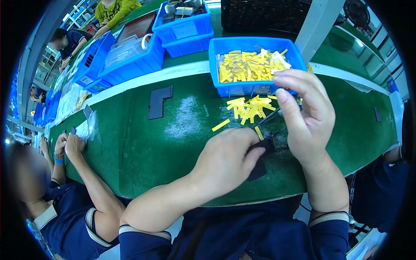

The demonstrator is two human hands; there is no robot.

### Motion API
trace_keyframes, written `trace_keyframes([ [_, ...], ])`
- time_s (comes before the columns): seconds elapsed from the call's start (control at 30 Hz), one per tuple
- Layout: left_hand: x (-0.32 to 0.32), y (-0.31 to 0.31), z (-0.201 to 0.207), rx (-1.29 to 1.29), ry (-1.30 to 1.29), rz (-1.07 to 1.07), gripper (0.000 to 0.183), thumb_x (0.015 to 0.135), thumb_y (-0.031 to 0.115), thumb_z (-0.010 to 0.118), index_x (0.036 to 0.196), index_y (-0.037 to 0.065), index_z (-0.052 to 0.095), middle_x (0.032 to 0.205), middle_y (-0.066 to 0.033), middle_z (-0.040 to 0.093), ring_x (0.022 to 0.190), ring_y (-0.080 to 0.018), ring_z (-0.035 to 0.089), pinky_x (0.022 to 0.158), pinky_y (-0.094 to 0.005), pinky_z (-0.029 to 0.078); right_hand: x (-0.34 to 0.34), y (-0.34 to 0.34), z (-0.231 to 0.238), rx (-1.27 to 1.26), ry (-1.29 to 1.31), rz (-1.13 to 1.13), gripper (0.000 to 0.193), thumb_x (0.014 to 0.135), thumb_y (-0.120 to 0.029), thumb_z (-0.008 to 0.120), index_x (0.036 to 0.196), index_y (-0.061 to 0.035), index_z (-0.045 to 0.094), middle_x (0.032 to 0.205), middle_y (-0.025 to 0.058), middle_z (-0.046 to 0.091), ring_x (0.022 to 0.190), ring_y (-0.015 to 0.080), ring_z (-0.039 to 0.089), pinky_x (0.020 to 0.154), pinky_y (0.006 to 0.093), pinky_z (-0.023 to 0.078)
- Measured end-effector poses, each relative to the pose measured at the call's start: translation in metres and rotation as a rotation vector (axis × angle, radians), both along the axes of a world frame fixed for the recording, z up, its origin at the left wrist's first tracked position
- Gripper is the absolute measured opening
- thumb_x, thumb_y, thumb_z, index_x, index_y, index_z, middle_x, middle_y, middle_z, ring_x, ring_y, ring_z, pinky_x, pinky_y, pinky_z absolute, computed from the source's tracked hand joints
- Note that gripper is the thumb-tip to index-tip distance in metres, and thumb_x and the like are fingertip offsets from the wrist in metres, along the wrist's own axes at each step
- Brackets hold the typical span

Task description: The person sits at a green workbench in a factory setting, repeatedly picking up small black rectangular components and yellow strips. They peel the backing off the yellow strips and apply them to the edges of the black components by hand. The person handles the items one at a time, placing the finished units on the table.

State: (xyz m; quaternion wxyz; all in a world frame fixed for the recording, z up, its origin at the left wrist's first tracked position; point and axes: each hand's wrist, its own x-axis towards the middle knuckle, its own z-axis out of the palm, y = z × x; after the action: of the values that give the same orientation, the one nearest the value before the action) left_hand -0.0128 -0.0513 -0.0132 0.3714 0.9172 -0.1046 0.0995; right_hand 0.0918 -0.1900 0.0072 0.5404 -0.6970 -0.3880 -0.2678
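Observation:
My left hand [227, 160] is closed on a flat black plastic part [257, 170] just above the green table, its thumb lying across the top. A small yellow strip [259, 133] sits at the part's far edge. From my right hand [307, 117], a thin dark tweezers-like tool [271, 115] slants down toward that strip. My right thumb and fingers are curved, and the tool's upper end is hidden by the hand. Beyond both hands lies a loose pile of yellow strips [251, 107], with a single strip [221, 125] apart from it.
A blue bin [221, 90] full of yellow strips stands behind the pile. An L-shaped black part [157, 106] lies left, beside a whitish smear. More blue bins [130, 71] line the back left. A co-worker's hands [71, 145] work at the left; a metal post [318, 28] rises behind.

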Motion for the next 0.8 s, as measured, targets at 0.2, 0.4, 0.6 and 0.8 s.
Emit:
trace_keyframes([
  [0.2,0.009,0.016,0.009,-0.844,0.304,0.152,0.018,0.096,0.012,0.051,0.11,0.002,0.046,0.081,-0.0032,0.063,0.066,-0.0054,0.054,0.056,-0.019,0.044,0.001,-0.002,0.003,-0.066,-0.006,-0.039,0.015,0.075,0.004,0.066,0.089,0.0001,0.067,0.083,0.0108,0.064,0.076,0.0216,0.063,0.069,0.0304,0.049],
  [0.4,0.006,0.015,0.01,-0.863,0.233,0.125,0.032,0.096,0.01,0.05,0.125,0.0,0.041,0.087,-0.0086,0.066,0.069,-0.0084,0.058,0.058,-0.021,0.046,0.001,0.001,0.001,-0.178,-0.145,-0.08,0.015,0.072,0.005,0.069,0.086,-0.0006,0.068,0.079,0.0107,0.063,0.071,0.0226,0.063,0.062,0.0298,0.05],
  [0.6,0.005,0.017,0.007,-0.781,0.135,0.103,0.032,0.096,0.009,0.05,0.125,0.0,0.041,0.087,-0.0089,0.066,0.069,-0.0086,0.058,0.059,-0.0211,0.046,0.003,0.001,-0.002,-0.181,-0.073,-0.053,0.015,0.073,0.003,0.069,0.088,0.0,0.069,0.079,0.0114,0.065,0.07,0.0226,0.064,0.062,0.0299,0.05],
  [0.8,0.006,0.017,0.007,-0.743,0.107,0.123,0.032,0.095,0.008,0.051,0.125,0.001,0.041,0.087,-0.0093,0.066,0.07,-0.0086,0.059,0.059,-0.0212,0.046,0.001,0.001,-0.004,-0.144,0.197,0.061,0.013,0.08,-0.003,0.065,0.09,0.0011,0.07,0.079,0.0122,0.066,0.069,0.0214,0.064,0.062,0.0289,0.049],
])
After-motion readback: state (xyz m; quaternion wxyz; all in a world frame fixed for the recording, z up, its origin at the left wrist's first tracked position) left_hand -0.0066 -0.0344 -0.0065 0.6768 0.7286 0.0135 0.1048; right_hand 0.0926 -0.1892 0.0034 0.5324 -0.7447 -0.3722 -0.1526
